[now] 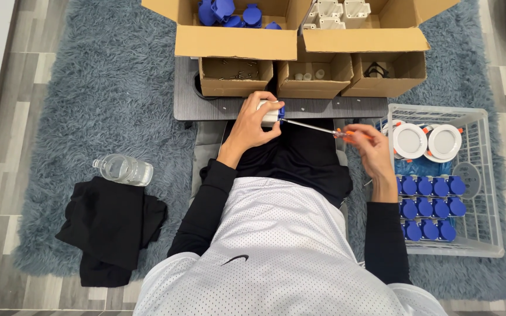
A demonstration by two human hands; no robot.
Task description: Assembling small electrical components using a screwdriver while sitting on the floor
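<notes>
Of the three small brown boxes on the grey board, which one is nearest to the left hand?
The leftmost small box, directly above the left hand. It holds thin metal parts; the middle box and right box lie further right.

Left hand [252, 124] covers most of the white-and-blue part [272, 111]; screwdriver [317, 127] tip hidden against it; large cardboard boxes [238, 26] cut by top edge; contents of small box [235, 75] too small to identify.
</notes>
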